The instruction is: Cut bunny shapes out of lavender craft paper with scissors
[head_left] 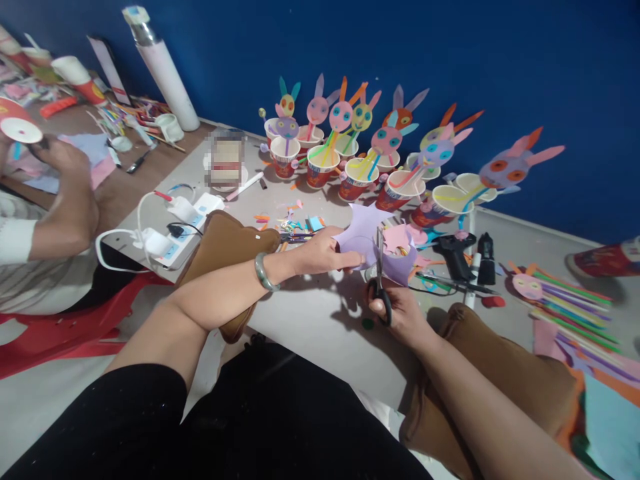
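Note:
A sheet of purple paper [361, 227] with cut-out curved edges is pinched in my left hand [325, 252], thumb on top. Black-handled scissors [381, 297] sit in my right hand [400, 312], with fingers through the handle loops. Their blades point away from me and lie across the paper, beside a rounded edge. Part of the purple paper hangs to the right of the blades. Beyond the paper lie pink paper scraps [400, 239]. A black glue gun [455, 257] rests to the right of my right hand.
Paper cups [320, 167] with rabbit-faced paper figures stand along the blue wall. A power strip [193, 230] and brown cushions [225, 253] are at the table's near side. Coloured sticks [575, 300] lie at right. Another person's hand [67, 163] works at far left.

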Action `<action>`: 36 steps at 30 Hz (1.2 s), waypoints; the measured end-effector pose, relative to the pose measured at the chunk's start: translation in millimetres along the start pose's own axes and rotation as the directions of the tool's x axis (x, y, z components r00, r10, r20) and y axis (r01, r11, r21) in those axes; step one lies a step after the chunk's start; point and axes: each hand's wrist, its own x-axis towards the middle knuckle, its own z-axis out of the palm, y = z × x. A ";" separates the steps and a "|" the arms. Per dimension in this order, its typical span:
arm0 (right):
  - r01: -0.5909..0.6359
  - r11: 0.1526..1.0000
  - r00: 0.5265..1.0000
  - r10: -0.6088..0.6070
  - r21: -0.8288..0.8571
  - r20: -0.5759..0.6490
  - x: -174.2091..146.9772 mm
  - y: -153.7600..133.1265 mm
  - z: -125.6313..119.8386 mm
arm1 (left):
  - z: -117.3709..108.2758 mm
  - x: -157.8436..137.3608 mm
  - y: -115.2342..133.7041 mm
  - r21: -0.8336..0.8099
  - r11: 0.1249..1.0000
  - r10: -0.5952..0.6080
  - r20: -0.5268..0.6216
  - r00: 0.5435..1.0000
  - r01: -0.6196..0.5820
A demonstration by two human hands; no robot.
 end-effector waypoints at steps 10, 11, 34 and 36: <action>0.010 1.000 0.999 -0.012 -0.026 -0.041 0.4 -1.4 -0.3 | -3.8 -0.6 5.4 -0.012 0.993 0.114 0.045 0.992 -0.114; 0.010 1.000 0.999 -0.011 -0.025 -0.041 0.4 -1.1 -0.2 | -4.1 -0.8 6.2 -0.011 0.993 0.115 0.045 0.992 -0.115; -0.001 0.999 0.999 -0.001 -0.036 -0.049 0.4 5.9 -0.6 | -6.0 0.4 5.9 0.053 0.996 0.070 0.026 0.997 -0.072; -0.006 1.000 0.998 0.004 -0.030 -0.065 0.0 6.8 0.0 | -5.5 0.3 6.9 0.048 0.996 0.069 0.019 0.997 -0.070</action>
